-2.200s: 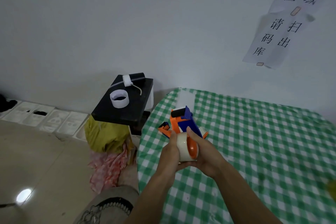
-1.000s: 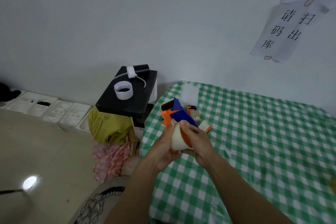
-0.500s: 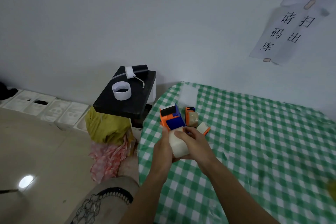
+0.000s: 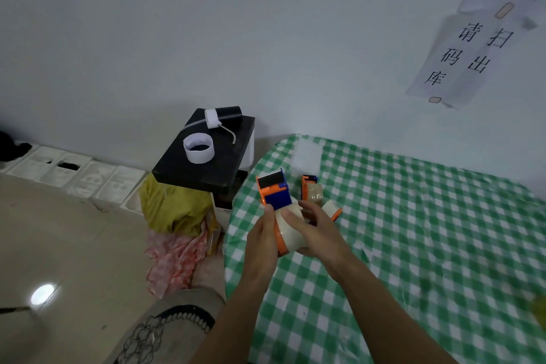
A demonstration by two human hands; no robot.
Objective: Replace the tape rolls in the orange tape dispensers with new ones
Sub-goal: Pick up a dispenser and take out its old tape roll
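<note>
Gripping the stiff orange tape dispenser by its frame, the left hand steadies it; the right hand wraps the light, probably slick tape roll.

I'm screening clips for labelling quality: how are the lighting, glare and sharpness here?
Head view: dim light, one glare spot on the glossy floor. Head view: the held orange tape dispenser and its tape roll are fairly sharp; edges soften, with an unidentifiable yellow blur at lower right. Head view: the wall sign leans, likely lens distortion.
</note>
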